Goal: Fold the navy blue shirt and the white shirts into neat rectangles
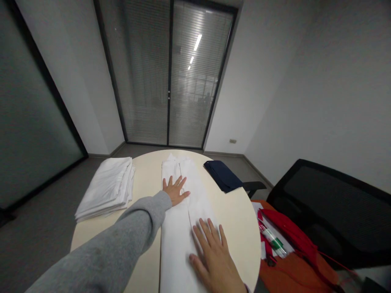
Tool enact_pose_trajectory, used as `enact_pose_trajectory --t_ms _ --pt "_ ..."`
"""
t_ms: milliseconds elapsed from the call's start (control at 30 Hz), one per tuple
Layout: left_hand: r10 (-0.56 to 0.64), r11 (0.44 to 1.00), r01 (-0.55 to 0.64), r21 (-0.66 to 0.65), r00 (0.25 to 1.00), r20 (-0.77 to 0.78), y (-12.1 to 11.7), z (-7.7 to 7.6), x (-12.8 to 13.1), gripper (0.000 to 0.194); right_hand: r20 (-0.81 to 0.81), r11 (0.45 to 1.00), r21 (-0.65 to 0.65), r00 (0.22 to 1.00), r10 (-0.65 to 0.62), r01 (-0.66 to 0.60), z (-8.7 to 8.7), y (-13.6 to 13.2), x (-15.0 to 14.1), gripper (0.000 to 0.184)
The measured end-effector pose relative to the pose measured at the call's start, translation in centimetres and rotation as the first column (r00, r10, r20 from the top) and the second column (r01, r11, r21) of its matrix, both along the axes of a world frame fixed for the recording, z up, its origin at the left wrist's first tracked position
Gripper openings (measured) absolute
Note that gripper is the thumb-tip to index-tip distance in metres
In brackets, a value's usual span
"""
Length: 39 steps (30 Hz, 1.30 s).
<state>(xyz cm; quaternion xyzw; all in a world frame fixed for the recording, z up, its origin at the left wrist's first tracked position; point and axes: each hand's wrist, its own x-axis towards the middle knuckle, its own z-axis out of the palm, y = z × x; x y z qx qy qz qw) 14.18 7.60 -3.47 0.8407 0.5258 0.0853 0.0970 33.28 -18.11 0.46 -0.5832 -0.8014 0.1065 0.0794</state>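
A long white garment [180, 228], folded into a narrow strip, lies down the middle of a round cream table [143, 175]. My left hand [175, 190] rests flat on its far half, fingers spread, with a grey sleeve behind it. Nearer to me, my right hand [214, 252] presses flat on the right side of the garment, fingers stretched out. Neither hand holds anything.
A stack of folded white cloths [106, 187] sits at the table's left edge. A folded dark blue cloth [222, 175] lies at the far right edge. A black mesh chair [332, 207] and red-orange bags [293, 256] stand to the right. Glass doors with blinds [171, 73] are ahead.
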Motion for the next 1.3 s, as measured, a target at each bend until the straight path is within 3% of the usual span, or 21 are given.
enact_pose_trajectory --t_ms 100,300,367,467,567,667,767,867,1033,1300 --pt "-0.04 0.999 0.04 -0.014 0.999 0.008 -0.2 0.4 0.0 0.085 0.017 0.993 0.055 0.995 -0.103 0.102 -0.8 0.2 -0.4 0.064" --pt "-0.089 0.987 0.097 -0.127 0.994 0.068 0.8 1.2 -0.5 0.065 -0.023 0.978 0.104 0.983 -0.18 0.181 -4.1 -1.6 -4.2 0.07" --pt "-0.039 0.99 0.051 -0.133 0.995 0.09 1.4 1.2 -0.5 0.062 -0.034 0.988 0.07 0.99 -0.139 0.141 -3.8 -2.4 -4.7 0.076" --pt "0.033 0.996 -0.025 -0.084 0.995 0.092 1.9 0.6 -0.4 0.065 -0.042 0.999 -0.052 0.999 -0.015 0.013 -1.0 -2.6 -3.6 0.076" --pt "0.005 0.999 -0.003 -0.043 0.999 0.046 1.8 -0.2 -0.3 0.067 -0.017 0.997 -0.071 0.999 0.034 -0.036 2.8 0.4 -1.8 0.065" --pt "-0.033 0.999 0.033 -0.016 0.999 0.004 1.6 -0.6 -0.3 0.064 0.025 0.998 0.031 0.998 0.059 -0.06 4.7 7.0 -1.3 0.059" --pt "-0.049 0.998 0.05 0.029 0.999 -0.01 1.5 -0.5 -0.5 0.06 0.066 0.995 0.096 0.998 0.009 -0.016 3.7 14.3 -2.1 0.057" --pt "-0.061 0.996 0.062 0.067 0.998 -0.018 1.6 -0.5 -0.7 0.06 0.093 0.997 0.061 0.994 -0.056 0.05 1.6 19.0 -2.9 0.058" --pt "-0.059 0.995 0.059 0.077 0.998 -0.009 2.0 -1.1 -0.6 0.06 0.109 0.997 0.027 0.991 -0.077 0.074 -0.6 20.9 -2.4 0.059" --pt "-0.045 0.996 0.043 0.078 0.999 0.022 2.1 -1.3 -0.5 0.061 0.125 0.989 -0.013 0.982 -0.142 0.144 -0.9 21.5 -2.0 0.059"
